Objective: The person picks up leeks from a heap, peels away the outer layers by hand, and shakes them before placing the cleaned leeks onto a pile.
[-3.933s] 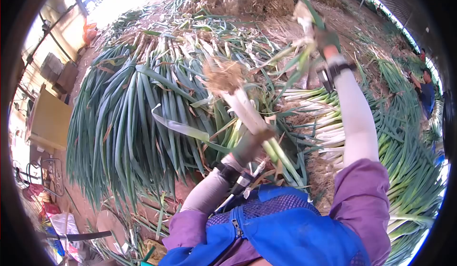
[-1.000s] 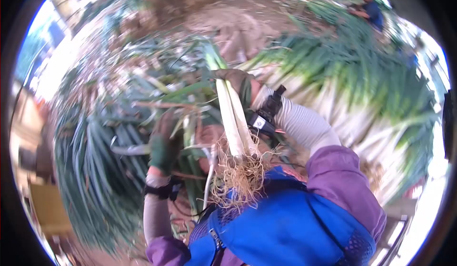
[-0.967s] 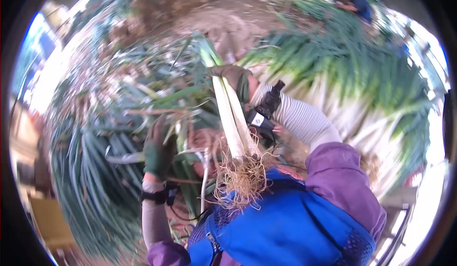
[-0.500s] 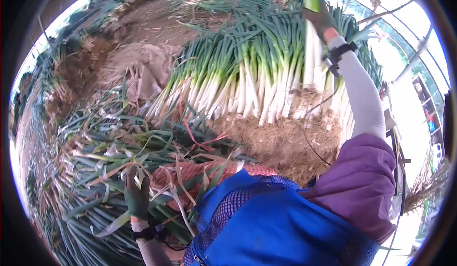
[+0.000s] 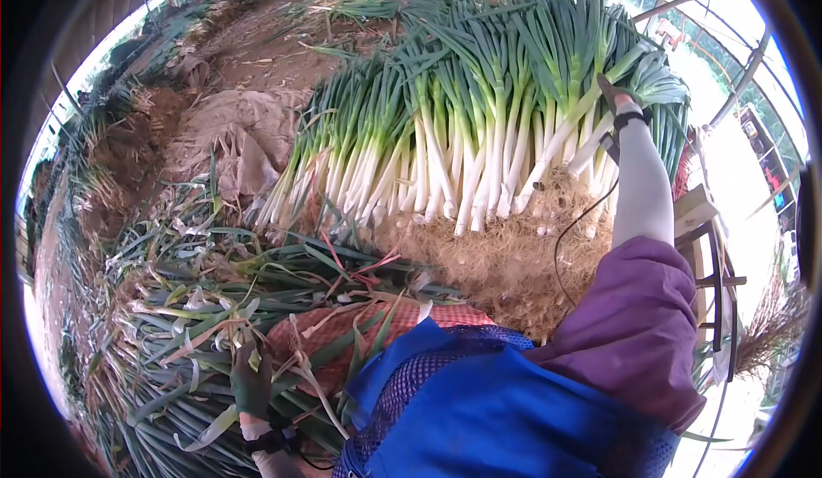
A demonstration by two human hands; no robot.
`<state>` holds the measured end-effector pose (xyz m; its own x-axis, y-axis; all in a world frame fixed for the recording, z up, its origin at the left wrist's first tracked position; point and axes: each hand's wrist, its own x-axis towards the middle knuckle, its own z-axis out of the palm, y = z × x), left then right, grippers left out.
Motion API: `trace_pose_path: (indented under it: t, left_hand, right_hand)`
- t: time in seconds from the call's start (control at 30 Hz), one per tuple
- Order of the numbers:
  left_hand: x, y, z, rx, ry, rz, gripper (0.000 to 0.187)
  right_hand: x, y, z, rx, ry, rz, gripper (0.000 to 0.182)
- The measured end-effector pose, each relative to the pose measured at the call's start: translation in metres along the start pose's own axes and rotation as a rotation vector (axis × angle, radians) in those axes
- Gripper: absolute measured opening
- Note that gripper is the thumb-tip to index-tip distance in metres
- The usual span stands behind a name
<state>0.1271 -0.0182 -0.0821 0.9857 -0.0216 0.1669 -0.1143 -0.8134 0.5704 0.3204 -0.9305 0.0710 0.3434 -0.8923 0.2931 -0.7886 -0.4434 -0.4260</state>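
Observation:
My right hand (image 5: pixel 618 100), in a dark glove, is at the right end of a row of long green onions (image 5: pixel 492 148) with white stalks and green tops. Its fingers are partly hidden but look closed around slanting stalks lying on the row. Lower left, my left hand (image 5: pixel 251 382), in a dark green glove, rests over a heap of untrimmed green onions (image 5: pixel 171 392) with dry leaves. Its thumb and fingers are apart, and I see nothing gripped in them.
Matted roots (image 5: pixel 479 260) face me below the row. A red checked cloth (image 5: pixel 317 328) and pink string (image 5: pixel 368 274) lie near my lap. Beige sacking (image 5: pixel 227 140) covers ground to the left. A wooden and metal frame (image 5: pixel 706 247) stands at my right. Another person is partly visible at the top.
My right hand has come down from above the row, bringing the raised green onions to rest slanting on its right end. My left hand has shifted slightly down and stays over the heap.

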Motion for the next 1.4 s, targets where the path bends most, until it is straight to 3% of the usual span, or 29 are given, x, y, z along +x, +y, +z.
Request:
trace_pose_path:
  t: [0.17, 0.27, 0.3, 0.4, 0.47, 0.57, 0.6, 0.63, 0.7, 0.73, 0.8, 0.83, 0.87, 0.93, 0.97, 1.0, 1.1, 1.13, 1.2, 1.3, 1.33, 1.4]
  left_hand:
    - [0.0, 0.004, 0.011, -0.077, -0.012, -0.042, 0.029]
    - [0.001, 0.008, 0.013, -0.1, -0.019, -0.063, 0.027]
    - [0.002, 0.009, 0.014, -0.104, -0.017, -0.065, 0.026]
    - [0.007, 0.009, 0.009, -0.083, -0.077, -0.04, 0.022]
    - [0.009, -0.007, 0.012, -0.084, -0.14, -0.141, 0.021]
    - [0.007, -0.036, 0.017, -0.125, -0.198, -0.198, 0.019]
    - [0.007, -0.036, 0.016, -0.131, -0.219, -0.213, 0.018]
    - [0.007, -0.038, 0.016, -0.136, -0.241, -0.228, 0.018]
    - [0.004, -0.045, 0.025, -0.125, -0.193, -0.154, 0.016]
    - [0.006, -0.022, 0.018, -0.074, -0.207, -0.132, 0.015]
    - [0.009, -0.024, 0.023, 0.05, -0.19, -0.056, 0.013]
    - [0.007, -0.03, 0.028, 0.056, -0.188, -0.07, 0.012]
    - [0.006, -0.033, 0.03, 0.064, -0.185, -0.087, 0.012]
    - [0.006, -0.034, 0.03, 0.077, -0.177, -0.09, 0.012]
    - [0.006, -0.031, 0.03, 0.079, -0.173, -0.076, 0.012]
    - [0.005, -0.029, 0.029, 0.082, -0.173, -0.06, 0.011]
    - [0.003, -0.021, 0.029, 0.092, -0.153, -0.017, 0.01]
    - [0.004, -0.021, 0.03, 0.094, -0.155, -0.017, 0.01]
    - [0.002, -0.021, 0.028, 0.101, -0.153, -0.038, 0.009]
    - [0.0, -0.002, 0.014, -0.007, -0.196, -0.125, 0.018]
    - [-0.004, -0.025, 0.02, 0.022, -0.14, -0.121, 0.022]
    - [-0.002, -0.011, 0.013, 0.024, -0.064, -0.074, 0.023]
  right_hand:
    - [-0.051, -0.057, -0.025, -0.035, -0.048, 0.296, 0.127]
    - [-0.053, -0.049, -0.016, 0.084, 0.002, 0.321, 0.139]
    - [0.001, -0.02, 0.025, 0.159, -0.019, 0.289, 0.133]
    - [-0.004, -0.001, -0.003, 0.308, -0.277, 0.107, 0.08]
    - [0.004, 0.012, -0.018, 0.331, -0.311, 0.002, 0.049]
    - [0.031, 0.028, -0.031, 0.075, -0.071, -0.297, 0.042]
    - [0.02, 0.044, -0.052, 0.565, -0.215, -0.245, 0.039]
    - [0.011, 0.04, -0.088, 0.49, -0.261, -0.204, 0.034]
    - [0.006, 0.029, -0.133, 0.623, -0.465, 0.008, 0.033]
    - [0.011, 0.035, -0.149, 0.601, -0.618, -0.038, 0.034]
    - [0.043, 0.068, -0.138, -0.019, -0.722, -0.472, 0.043]
    - [0.061, 0.085, -0.132, -0.274, -0.705, -0.704, 0.048]
    - [0.054, 0.088, -0.115, -0.428, -0.684, -0.551, 0.053]
    - [0.03, 0.107, -0.071, -0.409, -0.475, -0.237, 0.068]
    - [0.025, 0.123, -0.035, -0.242, -0.289, -0.079, 0.077]
    - [0.048, 0.147, -0.007, -0.101, -0.334, -0.125, 0.091]
    - [0.067, 0.153, 0.007, 0.013, -0.308, -0.11, 0.097]
    - [0.049, 0.141, -0.008, -0.146, -0.265, -0.003, 0.092]
    - [0.037, 0.136, -0.018, -0.335, -0.125, -0.037, 0.088]
    - [0.028, 0.089, -0.023, -0.409, 0.021, -0.094, 0.085]
    - [0.024, 0.067, -0.029, -0.398, 0.051, -0.109, 0.085]
    - [0.015, 0.015, -0.038, -0.365, 0.112, -0.136, 0.084]
